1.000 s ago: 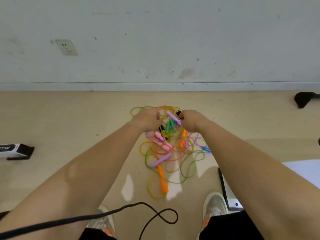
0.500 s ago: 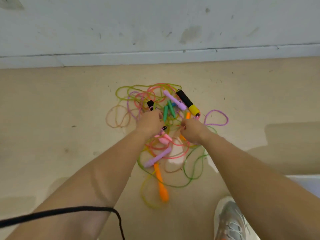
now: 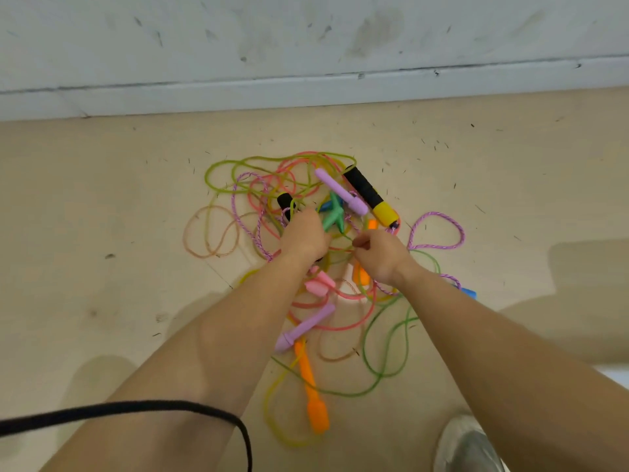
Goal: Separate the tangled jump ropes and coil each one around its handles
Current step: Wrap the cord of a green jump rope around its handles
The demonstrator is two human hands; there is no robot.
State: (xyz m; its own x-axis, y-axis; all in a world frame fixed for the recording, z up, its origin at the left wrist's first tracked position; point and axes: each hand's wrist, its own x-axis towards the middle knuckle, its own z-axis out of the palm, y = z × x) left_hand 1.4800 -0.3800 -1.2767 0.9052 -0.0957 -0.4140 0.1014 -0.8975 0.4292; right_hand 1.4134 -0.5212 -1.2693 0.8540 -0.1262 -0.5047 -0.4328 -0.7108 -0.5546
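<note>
The pile of tangled jump ropes [image 3: 354, 301] lay on the beige floor [image 3: 102, 199], near the grey wall [image 3: 306, 46], and both arms reached down into it. No rope was yet separated or coiled.

The left hand [image 3: 304, 235] was pushed into the middle of the pile with its back up. Its fingers were bent down among the cords, and I cannot tell what they grasped. The right hand [image 3: 377, 253] was just beside it, clenched, and it pinched a thin yellow-green cord [image 3: 340, 249] between thumb and fingers.

I counted the handles by colour:
- Two purple handles, one far [image 3: 342, 195] and one near [image 3: 304, 327].
- Two green handles [image 3: 332, 216], crossed over each other and touching the left hand.
- Two blue ones, one half hidden [image 3: 326, 206] and one beside the right forearm [image 3: 469, 294].
- One long orange handle [image 3: 315, 403], nearest to the person, and two more orange pieces [image 3: 360, 274], partly covered.
- One black and yellow handle [image 3: 371, 199], and one black end [image 3: 285, 202] behind the left hand.
- The pink handles [image 3: 320, 284] lay close together, probably two.

One loop of the purple braided rope [image 3: 439, 248] spread to the right, and pale orange loops [image 3: 204, 256] spread to the left.

One black cable [image 3: 136, 407] crossed the left forearm, and one grey shoe [image 3: 466, 444] showed at the bottom edge.
</note>
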